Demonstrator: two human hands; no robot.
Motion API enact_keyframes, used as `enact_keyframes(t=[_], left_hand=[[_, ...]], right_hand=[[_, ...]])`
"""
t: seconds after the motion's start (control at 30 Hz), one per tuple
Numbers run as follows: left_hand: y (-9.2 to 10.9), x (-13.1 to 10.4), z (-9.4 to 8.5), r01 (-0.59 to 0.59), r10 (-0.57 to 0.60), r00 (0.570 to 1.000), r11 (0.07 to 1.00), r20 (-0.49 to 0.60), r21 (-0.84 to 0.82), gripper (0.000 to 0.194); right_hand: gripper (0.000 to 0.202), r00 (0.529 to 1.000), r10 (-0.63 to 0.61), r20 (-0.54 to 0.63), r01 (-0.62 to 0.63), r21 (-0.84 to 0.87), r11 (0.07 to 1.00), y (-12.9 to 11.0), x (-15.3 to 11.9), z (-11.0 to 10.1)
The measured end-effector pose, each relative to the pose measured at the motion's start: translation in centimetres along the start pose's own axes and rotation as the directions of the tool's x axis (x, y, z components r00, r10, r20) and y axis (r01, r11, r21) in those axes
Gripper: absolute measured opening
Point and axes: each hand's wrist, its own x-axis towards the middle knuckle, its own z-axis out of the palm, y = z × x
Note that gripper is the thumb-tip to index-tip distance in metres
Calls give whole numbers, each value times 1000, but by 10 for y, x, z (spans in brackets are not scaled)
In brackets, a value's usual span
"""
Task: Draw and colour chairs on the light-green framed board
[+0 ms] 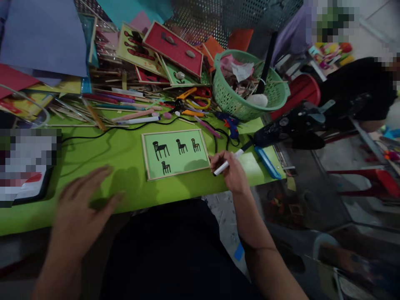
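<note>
A green card [187,160] edged with thin wooden sticks lies flat on the green tabletop [103,146]. Several black chairs are drawn on it, three in an upper row and one below at the left. My right hand [233,168] is closed around a white marker [225,166] at the card's right edge. The marker's dark lower end points down to the left, beside the card. To the left, my left hand [84,200] is blurred by motion, with thumb and fingers apart and nothing in it, above the table and apart from the card.
A green basket [250,106] of scraps stands at the back right, near a blue glue gun [230,124]. Scissors [196,102], pens and sticks crowd the back, below framed cards [175,48]. A tablet [28,166] lies left; a blue cutter [267,162] lies right. A black cord crosses behind.
</note>
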Motion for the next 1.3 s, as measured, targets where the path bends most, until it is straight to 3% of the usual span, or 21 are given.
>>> enact_keyframes(t=[0.1,0.2,0.47,0.6,0.67,0.73,0.83,0.87,0.93,1.07,1.17,1.3], left_hand=[[19,27,37,-137,133,984,990,123,28,49],[32,35,51,-160,153,981,986,122,43,48],[38,21,42,-184,186,978,983,95,-21,44],[56,40,29,-219,219,976,976,-1,4,49],[73,55,22,-307,306,950,952,-64,-2,57],[92,69,20,-437,436,898,900,-64,-1,60],[115,85,27,-596,597,802,802,-35,30,46],[119,89,31,-629,630,777,777,-18,36,41],[124,92,37,-631,630,775,775,40,35,34],[123,92,40,-589,589,801,808,107,-36,33],[124,90,41,-540,566,812,821,142,-186,32],[130,87,45,-450,529,813,836,243,-313,30]], right_hand=[[60,1000,18,13,-18,3,1000,1,9,6],[59,1000,24,19,-24,-2,1000,-1,19,10],[51,998,-67,5,67,-95,993,-10,26,8],[39,984,-112,139,150,-303,941,-22,13,6],[33,967,-88,240,187,-427,885,-30,3,8],[28,938,-47,344,238,-539,808,-39,-7,13],[24,875,16,483,323,-608,725,-47,-21,19],[26,861,21,508,334,-597,730,-49,-25,19],[33,855,19,518,297,-519,802,-48,-32,16],[53,853,31,522,16,-85,996,-32,-37,5],[57,865,-46,499,-76,222,972,-17,-38,9],[52,936,-37,349,-23,167,986,-7,-39,29]])
